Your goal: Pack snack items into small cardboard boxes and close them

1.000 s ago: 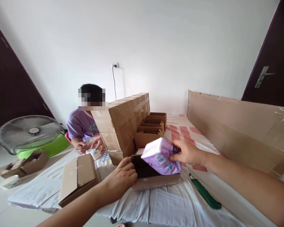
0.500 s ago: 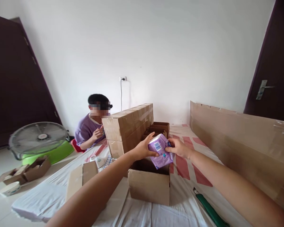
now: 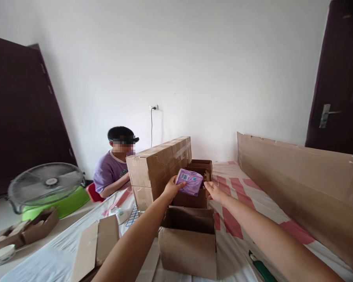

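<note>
My left hand (image 3: 171,188) grips a purple plastic packet (image 3: 191,181) by its left side, thumb on top. A white barcode label shows on the packet; what is inside is hidden. My right hand (image 3: 215,192) is just right of the packet, a small gap from it, fingers slightly apart and holding nothing I can see. Beneath the packet stands an open cardboard box (image 3: 194,200), part of a row running away from me. The nearest open cardboard box (image 3: 188,250) is in front of it, its visible interior dark.
A tall cardboard partition (image 3: 164,164) stands left of the row, a long cardboard panel (image 3: 297,184) to the right. A green-handled cutter (image 3: 261,268) lies on the sheet. Across the partition sits a person (image 3: 110,168). A fan (image 3: 48,184) and opened cartons (image 3: 26,231) are on the floor.
The packet has moved away from me, from over the nearest box to a farther one, and tilted flatter. My right hand has let go of it. The view has shifted slightly.
</note>
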Demonstrator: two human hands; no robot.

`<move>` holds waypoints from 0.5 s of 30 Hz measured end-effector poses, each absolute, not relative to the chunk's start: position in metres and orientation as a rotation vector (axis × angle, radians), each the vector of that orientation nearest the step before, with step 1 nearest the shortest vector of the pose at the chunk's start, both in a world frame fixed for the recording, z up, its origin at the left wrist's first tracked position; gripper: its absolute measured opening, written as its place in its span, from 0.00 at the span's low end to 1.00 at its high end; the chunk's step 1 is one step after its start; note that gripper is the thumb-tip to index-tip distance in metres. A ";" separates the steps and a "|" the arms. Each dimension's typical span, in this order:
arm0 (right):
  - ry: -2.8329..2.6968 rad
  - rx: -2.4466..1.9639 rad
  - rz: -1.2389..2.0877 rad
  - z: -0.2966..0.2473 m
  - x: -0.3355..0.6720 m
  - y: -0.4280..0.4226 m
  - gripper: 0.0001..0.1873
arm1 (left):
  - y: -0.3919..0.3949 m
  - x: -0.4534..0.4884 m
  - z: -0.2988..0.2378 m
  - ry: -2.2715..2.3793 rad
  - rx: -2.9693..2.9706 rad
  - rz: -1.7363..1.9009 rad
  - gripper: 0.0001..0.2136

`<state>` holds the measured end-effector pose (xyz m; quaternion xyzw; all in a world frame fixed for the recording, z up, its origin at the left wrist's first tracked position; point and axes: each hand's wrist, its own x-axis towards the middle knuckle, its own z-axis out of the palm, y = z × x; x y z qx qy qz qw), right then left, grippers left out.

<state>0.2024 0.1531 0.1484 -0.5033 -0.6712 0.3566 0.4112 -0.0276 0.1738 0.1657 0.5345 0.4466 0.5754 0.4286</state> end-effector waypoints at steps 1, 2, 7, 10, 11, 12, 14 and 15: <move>-1.682 -1.277 0.921 0.146 0.200 0.155 0.23 | 0.176 -0.029 0.163 1.123 1.312 1.426 0.12; -1.676 -1.283 0.942 0.144 0.198 0.156 0.22 | 0.178 -0.030 0.162 1.124 1.292 1.413 0.10; -1.635 -1.221 0.972 0.143 0.194 0.155 0.26 | 0.170 -0.031 0.164 1.046 1.242 1.368 0.12; -1.615 -1.086 0.973 0.153 0.189 0.143 0.36 | 0.150 -0.023 0.172 0.959 1.258 1.355 0.23; -1.614 -1.029 0.978 0.158 0.187 0.135 0.39 | 0.140 -0.019 0.176 0.929 1.274 1.352 0.26; -1.611 -0.975 0.980 0.164 0.186 0.124 0.41 | 0.128 -0.014 0.179 0.900 1.297 1.351 0.28; -1.609 -0.846 1.009 0.174 0.186 0.097 0.41 | 0.100 -0.007 0.184 0.855 1.349 1.366 0.31; -1.612 -0.770 1.035 0.178 0.187 0.081 0.40 | 0.083 -0.005 0.185 0.845 1.377 1.377 0.32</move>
